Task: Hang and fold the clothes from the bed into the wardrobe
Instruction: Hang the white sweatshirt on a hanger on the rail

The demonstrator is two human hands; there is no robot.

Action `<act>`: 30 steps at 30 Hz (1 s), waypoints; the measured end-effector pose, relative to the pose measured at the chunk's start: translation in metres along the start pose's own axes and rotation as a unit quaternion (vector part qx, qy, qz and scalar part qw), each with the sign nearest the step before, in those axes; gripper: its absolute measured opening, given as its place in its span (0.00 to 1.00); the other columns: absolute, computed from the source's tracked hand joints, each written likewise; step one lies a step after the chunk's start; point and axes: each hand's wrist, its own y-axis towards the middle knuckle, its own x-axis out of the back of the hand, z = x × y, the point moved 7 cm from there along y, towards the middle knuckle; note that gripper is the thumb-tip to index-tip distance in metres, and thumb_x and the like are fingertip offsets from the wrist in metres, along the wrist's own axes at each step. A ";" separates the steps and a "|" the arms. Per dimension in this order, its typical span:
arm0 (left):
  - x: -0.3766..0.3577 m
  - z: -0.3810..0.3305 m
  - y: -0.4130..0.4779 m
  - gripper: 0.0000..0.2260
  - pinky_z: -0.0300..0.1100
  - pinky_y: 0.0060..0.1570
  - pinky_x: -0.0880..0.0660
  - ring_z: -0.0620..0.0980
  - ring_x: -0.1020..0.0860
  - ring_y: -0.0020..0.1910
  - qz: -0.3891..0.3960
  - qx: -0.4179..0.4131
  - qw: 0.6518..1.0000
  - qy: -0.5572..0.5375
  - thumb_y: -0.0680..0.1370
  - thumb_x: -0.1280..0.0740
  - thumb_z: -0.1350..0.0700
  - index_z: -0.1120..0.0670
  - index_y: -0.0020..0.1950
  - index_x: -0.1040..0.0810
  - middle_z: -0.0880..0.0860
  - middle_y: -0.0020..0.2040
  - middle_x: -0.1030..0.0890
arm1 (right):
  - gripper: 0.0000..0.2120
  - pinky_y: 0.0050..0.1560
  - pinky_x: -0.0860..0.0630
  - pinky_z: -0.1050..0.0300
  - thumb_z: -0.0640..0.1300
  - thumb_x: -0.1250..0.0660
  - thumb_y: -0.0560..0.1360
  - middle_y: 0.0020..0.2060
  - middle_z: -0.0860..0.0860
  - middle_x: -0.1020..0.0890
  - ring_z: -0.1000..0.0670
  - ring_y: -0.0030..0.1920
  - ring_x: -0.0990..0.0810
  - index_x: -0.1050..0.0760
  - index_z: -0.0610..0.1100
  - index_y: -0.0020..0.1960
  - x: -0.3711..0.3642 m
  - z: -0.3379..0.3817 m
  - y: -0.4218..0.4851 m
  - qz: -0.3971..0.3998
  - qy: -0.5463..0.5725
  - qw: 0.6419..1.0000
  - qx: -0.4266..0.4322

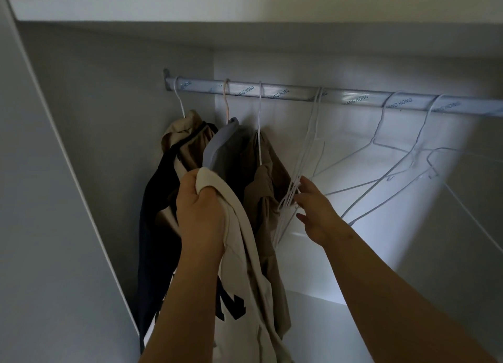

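My left hand (200, 213) grips a cream garment (245, 275) with dark lettering, bunched at its top, in front of the open wardrobe. My right hand (315, 213) reaches to a bundle of white wire hangers (302, 169) hanging from the metal rail (299, 93); its fingertips touch their lower wires, and whether it holds one I cannot tell. Three clothes hang on the rail's left end: a beige and dark jacket (174, 155), a grey-blue garment (220, 147) and a tan garment (266, 188).
Two more empty wire hangers (402, 155) hang tilted on the rail's right part. A white shelf (245, 6) runs above the rail. The wardrobe's left side panel (54, 172) is close by, and a white board (313, 253) lies below the hangers.
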 end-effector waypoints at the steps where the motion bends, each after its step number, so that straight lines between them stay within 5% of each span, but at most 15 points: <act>1: -0.001 0.001 -0.001 0.09 0.23 0.28 0.32 0.35 0.27 0.32 0.003 0.002 1.000 -0.001 0.81 0.45 0.60 0.53 0.49 0.26 0.46 0.38 0.25 | 0.22 0.44 0.28 0.65 0.29 0.42 0.75 0.43 0.57 0.25 0.59 0.42 0.27 0.33 0.53 0.60 -0.001 0.000 0.000 0.012 0.015 1.000 -0.016; 4: 0.001 0.000 -0.001 0.09 0.24 0.29 0.31 0.36 0.26 0.32 0.008 0.005 1.000 -0.005 0.81 0.45 0.60 0.53 0.48 0.26 0.47 0.38 0.25 | 0.18 0.46 0.29 0.66 0.31 0.41 0.76 0.42 0.54 0.24 0.57 0.42 0.26 0.31 0.53 0.56 -0.001 0.005 0.003 0.000 0.005 1.000 -0.011; 6: 0.002 0.000 -0.001 0.08 0.24 0.29 0.31 0.33 0.26 0.30 0.006 0.004 1.000 -0.009 0.81 0.45 0.60 0.54 0.49 0.26 0.47 0.38 0.25 | 0.13 0.34 0.30 0.72 0.34 0.42 0.78 0.40 0.56 0.25 0.59 0.39 0.27 0.29 0.49 0.56 0.007 0.010 0.003 -0.074 -0.045 0.995 0.046; 10: 0.001 -0.002 -0.007 0.11 0.31 0.34 0.29 0.38 0.26 0.33 0.016 0.000 1.000 0.003 0.81 0.45 0.61 0.51 0.44 0.27 0.47 0.37 0.26 | 0.12 0.33 0.30 0.71 0.33 0.39 0.77 0.38 0.55 0.28 0.53 0.41 0.24 0.30 0.43 0.59 0.039 0.014 -0.010 -0.231 -0.062 0.959 0.155; 14: -0.006 -0.001 -0.014 0.11 0.33 0.36 0.28 0.38 0.26 0.34 0.032 -0.002 0.999 0.011 0.81 0.45 0.59 0.50 0.44 0.26 0.47 0.38 0.25 | 0.17 0.30 0.25 0.69 0.31 0.36 0.75 0.39 0.53 0.30 0.55 0.34 0.26 0.33 0.42 0.61 0.057 0.018 -0.026 -0.229 -0.087 0.954 0.173; 18: -0.017 0.000 -0.023 0.08 0.32 0.38 0.29 0.39 0.26 0.38 0.053 0.014 0.998 -0.005 0.81 0.45 0.59 0.54 0.52 0.26 0.46 0.41 0.25 | 0.20 0.40 0.22 0.50 0.31 0.39 0.76 0.50 0.46 0.30 0.48 0.38 0.25 0.37 0.42 0.65 0.065 0.020 -0.043 -0.192 -0.093 0.965 0.154; 23: -0.023 -0.001 -0.033 0.07 0.33 0.38 0.29 0.40 0.26 0.38 0.067 0.031 0.997 -0.024 0.81 0.45 0.58 0.52 0.52 0.28 0.45 0.41 0.25 | 0.19 0.36 0.24 0.60 0.35 0.43 0.79 0.53 0.47 0.25 0.48 0.36 0.20 0.40 0.42 0.69 0.078 0.015 -0.069 -0.253 -0.009 0.955 0.153; 27: -0.018 0.000 -0.035 0.08 0.27 0.33 0.28 0.35 0.25 0.33 0.070 0.031 0.997 -0.027 0.81 0.44 0.59 0.53 0.51 0.26 0.45 0.40 0.25 | 0.10 0.30 0.28 0.67 0.39 0.40 0.79 0.37 0.48 0.20 0.53 0.34 0.21 0.26 0.38 0.57 0.075 0.007 -0.074 -0.254 -0.021 0.964 0.072; 30: -0.012 0.001 -0.036 0.09 0.34 0.36 0.28 0.39 0.25 0.36 0.070 0.038 0.996 -0.027 0.81 0.45 0.59 0.52 0.50 0.26 0.46 0.40 0.24 | 0.05 0.44 0.30 0.61 0.40 0.38 0.77 0.43 0.47 0.21 0.51 0.42 0.24 0.23 0.40 0.46 0.071 -0.007 -0.074 -0.212 0.013 0.977 0.005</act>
